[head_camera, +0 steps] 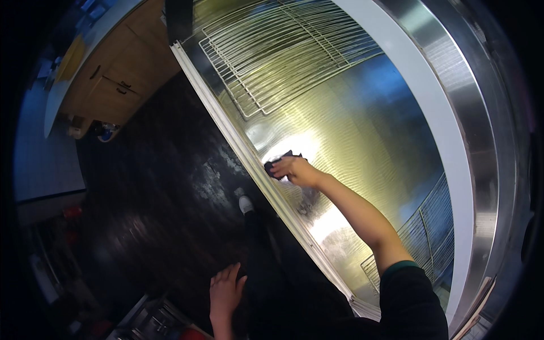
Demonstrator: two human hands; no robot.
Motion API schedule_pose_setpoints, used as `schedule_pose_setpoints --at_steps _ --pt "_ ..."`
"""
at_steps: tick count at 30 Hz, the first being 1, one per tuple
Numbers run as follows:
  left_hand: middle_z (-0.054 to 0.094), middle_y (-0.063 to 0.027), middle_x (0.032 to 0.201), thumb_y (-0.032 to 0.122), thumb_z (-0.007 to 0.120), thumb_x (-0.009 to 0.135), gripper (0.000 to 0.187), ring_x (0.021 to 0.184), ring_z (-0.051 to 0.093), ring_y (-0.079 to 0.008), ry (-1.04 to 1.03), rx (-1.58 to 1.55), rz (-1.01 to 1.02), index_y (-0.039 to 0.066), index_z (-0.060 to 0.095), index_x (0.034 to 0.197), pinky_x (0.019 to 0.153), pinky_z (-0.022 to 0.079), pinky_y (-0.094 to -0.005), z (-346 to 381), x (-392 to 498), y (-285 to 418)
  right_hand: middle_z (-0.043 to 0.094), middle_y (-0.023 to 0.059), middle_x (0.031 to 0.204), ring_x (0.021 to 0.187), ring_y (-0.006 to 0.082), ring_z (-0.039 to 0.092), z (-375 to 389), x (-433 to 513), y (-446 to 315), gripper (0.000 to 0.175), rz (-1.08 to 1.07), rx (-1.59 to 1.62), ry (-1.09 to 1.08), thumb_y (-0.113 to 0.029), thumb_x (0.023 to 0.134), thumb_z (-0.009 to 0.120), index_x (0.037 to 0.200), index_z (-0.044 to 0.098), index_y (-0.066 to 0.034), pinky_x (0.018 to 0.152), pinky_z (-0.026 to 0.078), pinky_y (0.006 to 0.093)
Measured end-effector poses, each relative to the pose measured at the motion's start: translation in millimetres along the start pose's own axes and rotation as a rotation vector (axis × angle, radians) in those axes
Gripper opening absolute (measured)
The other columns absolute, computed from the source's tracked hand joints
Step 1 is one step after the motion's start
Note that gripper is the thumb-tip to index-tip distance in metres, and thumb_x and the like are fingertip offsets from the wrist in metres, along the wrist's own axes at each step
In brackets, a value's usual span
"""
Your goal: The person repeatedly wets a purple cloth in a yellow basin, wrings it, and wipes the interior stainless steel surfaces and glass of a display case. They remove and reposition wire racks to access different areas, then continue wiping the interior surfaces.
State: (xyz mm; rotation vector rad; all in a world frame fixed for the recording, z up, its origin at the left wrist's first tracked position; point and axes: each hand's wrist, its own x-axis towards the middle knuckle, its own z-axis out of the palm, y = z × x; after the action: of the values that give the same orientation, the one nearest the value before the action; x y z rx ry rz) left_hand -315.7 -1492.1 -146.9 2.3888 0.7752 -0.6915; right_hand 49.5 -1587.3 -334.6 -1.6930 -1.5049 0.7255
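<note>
My right hand (295,171) presses a crumpled dark cloth (272,169) against the shiny metal floor (365,140) of a case, close to its front edge. The fingers lie over the cloth, and a wet-looking or smeared patch shows on the metal beside the wrist. My left hand (227,287) hangs low over the dark floor in front of my legs, empty, with its thumb away from the fingers. A pale grooved track (255,170) runs along the case's front edge, between the metal floor and the room.
A wire rack (293,55) lies at the far end of the case, and another wire rack (418,238) at the near right. My shoe (245,204) is beside the track on the dark floor (161,170). Wooden cabinets (123,72) stand at upper left.
</note>
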Motion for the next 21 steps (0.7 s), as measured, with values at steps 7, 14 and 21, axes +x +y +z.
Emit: schedule_pose_setpoints --at_steps 7,14,21 --pt "0.060 -0.0125 0.120 0.026 0.057 0.090 0.039 0.108 0.056 -0.0301 0.020 0.043 0.103 0.008 0.055 0.124 0.091 0.043 -0.0412 0.1 -2.3 4.2 0.060 0.0095 0.123 0.125 0.0245 0.048 23.6 -123.6 -55.3 0.043 0.060 -0.121 -0.186 0.002 0.063 0.059 0.105 0.068 -0.0044 0.109 0.035 0.0420" --pt "0.061 -0.0124 0.118 0.027 0.058 0.090 0.039 0.107 0.057 -0.0298 0.055 0.078 0.181 0.007 0.054 0.124 0.091 0.043 -0.0406 -3.4 -5.2 4.9 0.059 0.0050 0.125 0.125 0.0200 0.048 45.6 -202.5 -91.9 0.045 0.101 -0.291 -0.241 -0.006 0.065 0.065 0.110 0.066 -0.0072 0.110 0.034 0.0379" --pt "0.060 -0.0115 0.120 0.032 0.055 0.091 0.042 0.109 0.056 -0.0274 0.047 0.108 0.212 0.008 0.053 0.126 0.094 0.041 -0.0393 -10.8 -15.3 6.2 0.063 0.0042 0.120 0.121 0.0188 0.052 68.6 -262.2 -117.3 0.041 0.199 -0.321 -0.222 -0.002 0.066 0.057 0.105 0.068 -0.0073 0.108 0.035 0.0367"
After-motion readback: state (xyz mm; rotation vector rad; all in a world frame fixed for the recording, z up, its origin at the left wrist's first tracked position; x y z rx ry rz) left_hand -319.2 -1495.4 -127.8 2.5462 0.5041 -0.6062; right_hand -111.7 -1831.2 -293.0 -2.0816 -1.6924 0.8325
